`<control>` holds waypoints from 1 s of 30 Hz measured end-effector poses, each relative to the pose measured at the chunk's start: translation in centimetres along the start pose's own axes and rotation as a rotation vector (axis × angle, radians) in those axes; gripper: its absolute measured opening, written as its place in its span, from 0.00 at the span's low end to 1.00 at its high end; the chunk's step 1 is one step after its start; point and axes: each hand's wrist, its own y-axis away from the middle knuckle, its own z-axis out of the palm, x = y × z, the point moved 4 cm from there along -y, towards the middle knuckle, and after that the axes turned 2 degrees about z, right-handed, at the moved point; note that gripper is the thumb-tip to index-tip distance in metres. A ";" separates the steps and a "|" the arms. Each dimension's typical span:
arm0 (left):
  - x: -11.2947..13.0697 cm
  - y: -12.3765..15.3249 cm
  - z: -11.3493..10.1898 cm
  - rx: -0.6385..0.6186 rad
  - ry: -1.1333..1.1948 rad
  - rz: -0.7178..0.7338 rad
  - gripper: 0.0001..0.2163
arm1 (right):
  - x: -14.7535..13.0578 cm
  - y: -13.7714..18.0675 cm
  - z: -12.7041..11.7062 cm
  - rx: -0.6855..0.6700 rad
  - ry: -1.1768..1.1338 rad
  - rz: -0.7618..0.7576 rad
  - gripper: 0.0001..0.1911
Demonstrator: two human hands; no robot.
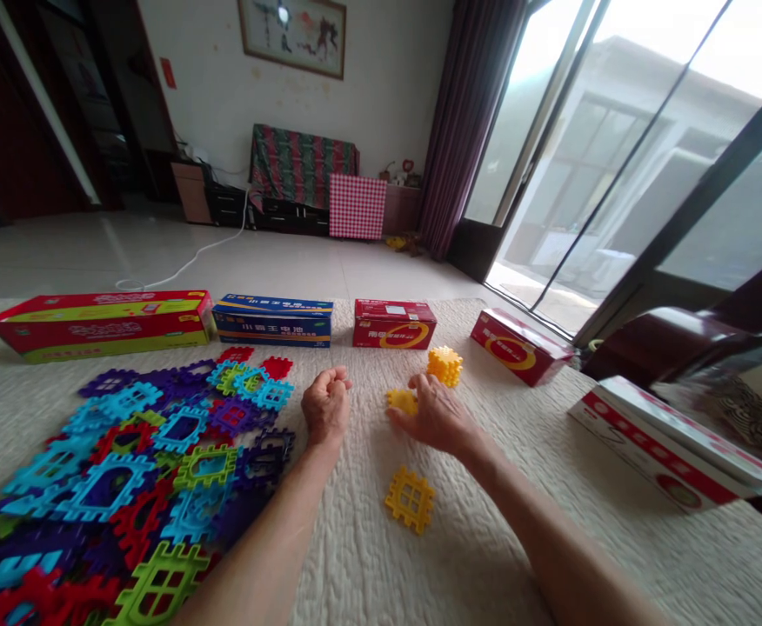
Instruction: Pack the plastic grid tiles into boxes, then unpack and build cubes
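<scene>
My right hand (438,414) is closed round the edge of a yellow interlocking building tile (402,401), thumb on the near side; the hand hides part of the tile. Just beyond it stands a small stack of yellow tiles (444,366). Nearer to me, one yellow window tile (411,499) lies flat on the beige cover. My left hand (327,405) is curled into a loose fist over the cover, with nothing seen in it. To its left spreads a heap of tiles in blue, purple, red and green, among them a light-blue frame tile (108,487) and a green window tile (163,584).
Along the far edge of the beige cover (355,556) stand a long red-and-green box (103,326), a blue box (272,321) and two dark-red boxes, one in the middle (394,325) and one farther right (518,346). A white-and-red box (671,443) is at the right.
</scene>
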 end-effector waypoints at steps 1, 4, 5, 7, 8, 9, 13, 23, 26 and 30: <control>-0.1 0.0 0.0 -0.001 -0.005 0.003 0.13 | -0.6 0.2 0.3 -0.004 0.043 0.026 0.21; -0.4 -0.1 0.1 -0.004 -0.021 0.001 0.13 | -2.0 0.7 0.7 -0.038 0.110 0.067 0.16; -0.5 -0.1 0.1 -0.007 -0.024 -0.001 0.13 | -2.3 0.7 0.8 -0.052 0.106 0.073 0.13; -0.6 -0.2 0.1 -0.012 -0.027 -0.005 0.13 | -2.2 0.5 0.8 -0.068 0.046 0.079 0.11; -0.6 -0.1 0.1 -0.014 -0.029 -0.005 0.13 | -1.9 0.2 0.7 -0.063 -0.004 0.075 0.12; -0.5 -0.1 0.1 -0.016 -0.033 -0.007 0.13 | -1.5 -0.1 0.5 -0.042 -0.059 0.066 0.13; -0.1 0.0 0.0 -0.016 -0.064 -0.025 0.13 | 1.2 -1.6 -1.0 0.158 -0.219 0.045 0.15; -0.2 0.0 0.2 -0.033 -0.048 -0.018 0.13 | 8.3 -3.4 -3.1 0.475 -0.236 0.176 0.15; 0.0 0.1 0.1 -0.036 -0.050 -0.025 0.13 | 9.1 -3.5 -2.7 0.467 -0.220 0.205 0.16; 0.2 0.2 0.0 -0.037 -0.064 -0.029 0.13 | 9.6 -3.5 -2.3 0.457 -0.207 0.219 0.18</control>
